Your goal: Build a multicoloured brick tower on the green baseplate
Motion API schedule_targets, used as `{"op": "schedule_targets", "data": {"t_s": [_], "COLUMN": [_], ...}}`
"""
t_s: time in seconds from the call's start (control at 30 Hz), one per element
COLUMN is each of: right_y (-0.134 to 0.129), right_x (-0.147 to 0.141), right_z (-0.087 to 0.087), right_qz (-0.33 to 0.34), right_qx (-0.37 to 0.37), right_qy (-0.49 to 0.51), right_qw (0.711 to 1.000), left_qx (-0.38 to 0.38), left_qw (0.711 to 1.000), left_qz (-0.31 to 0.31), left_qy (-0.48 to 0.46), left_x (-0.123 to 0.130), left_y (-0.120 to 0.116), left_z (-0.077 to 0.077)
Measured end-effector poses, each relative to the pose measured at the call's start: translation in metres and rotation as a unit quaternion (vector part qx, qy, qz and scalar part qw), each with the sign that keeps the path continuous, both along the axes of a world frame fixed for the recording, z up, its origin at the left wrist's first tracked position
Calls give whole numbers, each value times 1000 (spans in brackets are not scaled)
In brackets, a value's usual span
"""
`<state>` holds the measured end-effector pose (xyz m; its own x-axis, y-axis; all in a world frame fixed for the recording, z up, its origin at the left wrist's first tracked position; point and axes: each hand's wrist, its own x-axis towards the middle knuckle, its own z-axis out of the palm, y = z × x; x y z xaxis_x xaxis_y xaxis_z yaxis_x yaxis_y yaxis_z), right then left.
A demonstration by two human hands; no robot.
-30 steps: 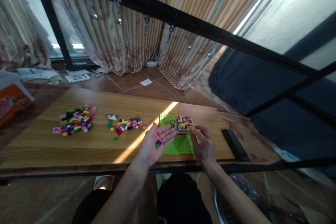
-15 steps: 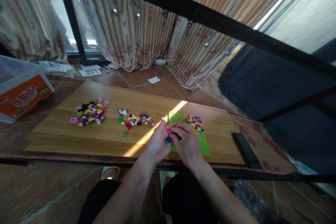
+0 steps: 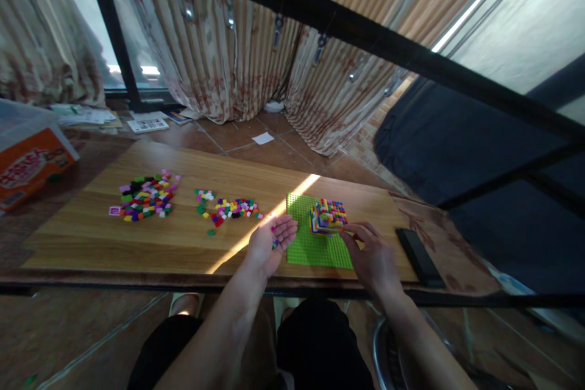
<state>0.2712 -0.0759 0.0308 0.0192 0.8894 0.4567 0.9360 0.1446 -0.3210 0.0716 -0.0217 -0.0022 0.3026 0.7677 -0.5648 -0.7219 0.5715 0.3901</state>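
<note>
My left hand (image 3: 273,244) is held palm up over the near left edge of the green baseplate (image 3: 299,250), with a few small building bricks (image 3: 275,244) lying in it. Its fingers are stretched out. Thumb and fingertips of my right hand (image 3: 365,250) are pinched at the near right corner of a block of multicoloured bricks (image 3: 328,216) built up on the plate. A small orange brick (image 3: 340,230) shows at those fingertips, mostly covered by them.
Two groups of loose bricks lie on the wooden tabletop, a larger pile (image 3: 147,196) and a smaller one (image 3: 235,208). A black oblong object (image 3: 419,257) rests at the right end. A clear bin with an orange label (image 3: 34,164) stands far left.
My hands have drawn apart. The right one has gone from the left palm to the corner of the brick block; the left has opened its fingers, bricks still in the palm.
</note>
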Motion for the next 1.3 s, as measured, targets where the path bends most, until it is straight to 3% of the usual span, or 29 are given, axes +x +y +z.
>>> {"op": "schedule_targets", "data": {"t_s": [0.27,0.53,0.93,1.1,1.3], "right_y": [25,36,39,28,15], "right_x": [-1,6,0,3,8], "right_z": [6,15,24,10,-16], "right_qz": [74,107,53,74,54], "right_qx": [16,-70,-68,-18,64], "right_qy": [-151,-293,-174,-195,-166], "right_qw": [986,947,981,978,983], "left_qx": [-13,-6,-4,-6,-5], "left_qw": [1000,1000,1000,1000,1000], "left_qz": [0,1,3,11,9], "left_qy": [-2,5,11,16,18], "left_x": [-1,1,1,0,1], "left_y": [1,2,1,1,1], "left_z": [1,-1,-1,1,0]}}
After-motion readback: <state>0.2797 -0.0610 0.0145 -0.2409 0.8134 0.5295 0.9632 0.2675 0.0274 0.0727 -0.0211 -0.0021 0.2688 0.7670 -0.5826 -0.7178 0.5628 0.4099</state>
